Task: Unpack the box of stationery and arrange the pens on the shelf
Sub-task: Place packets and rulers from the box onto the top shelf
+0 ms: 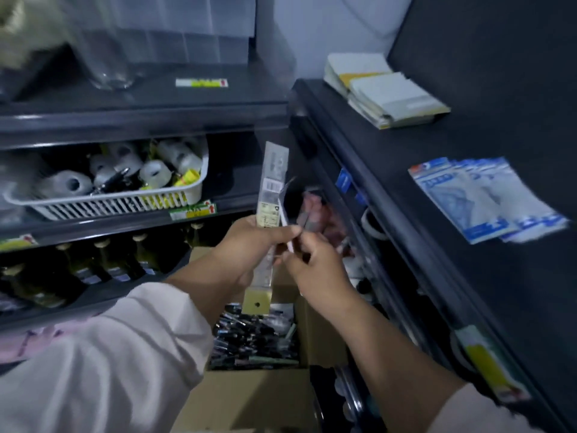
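Observation:
My left hand (249,245) grips a long narrow pen pack (271,189) held upright, its yellow hang tab pointing down over the box. My right hand (312,270) pinches a second thin pack (285,210) just to the right of the first one, the two hands touching. Below them stands an open cardboard box (249,398) filled with several packed pens (253,339). The dark shelf (468,276) runs along my right side.
On the right shelf lie blue packets (487,198) and a pile of white and yellow pads (387,92). To the left, a white basket (106,201) of tape rolls sits above a row of bottles (93,264). Small items hang on the shelf front at the right.

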Tool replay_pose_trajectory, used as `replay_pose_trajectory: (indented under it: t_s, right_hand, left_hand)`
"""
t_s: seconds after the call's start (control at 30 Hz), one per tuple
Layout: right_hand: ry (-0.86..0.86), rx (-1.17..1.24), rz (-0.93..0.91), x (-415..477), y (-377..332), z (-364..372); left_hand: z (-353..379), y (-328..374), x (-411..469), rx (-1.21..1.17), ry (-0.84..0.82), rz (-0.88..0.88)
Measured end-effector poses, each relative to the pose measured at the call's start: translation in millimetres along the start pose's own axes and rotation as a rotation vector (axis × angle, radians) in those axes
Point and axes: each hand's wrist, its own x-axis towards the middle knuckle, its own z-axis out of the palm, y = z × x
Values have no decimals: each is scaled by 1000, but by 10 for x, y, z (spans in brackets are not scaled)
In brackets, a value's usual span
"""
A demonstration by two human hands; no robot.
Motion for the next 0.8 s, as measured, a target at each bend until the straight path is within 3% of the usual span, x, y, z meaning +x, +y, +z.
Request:
replay_pose_trajectory:
  t_s: [0.13, 0.23, 0.37, 0.57, 0.8]
  right_hand:
    - [-133, -115, -43, -140, -125, -310]
    - [-1, -145, -114, -217, -158, -530]
    - [259, 39, 44, -215, -149, -876]
    - [177, 479, 262, -344, -89, -1400]
    - [266, 469, 295, -351, 116, -1884]
  left_hand:
    - [142, 194, -73, -8, 76, 24]
    - [272, 292, -97, -33, 137, 12]
    - [486, 405, -147, -120, 81, -36]
    - [899, 532, -211, -85, -67, -84]
    - [1396, 547, -133, 51, -143, -81]
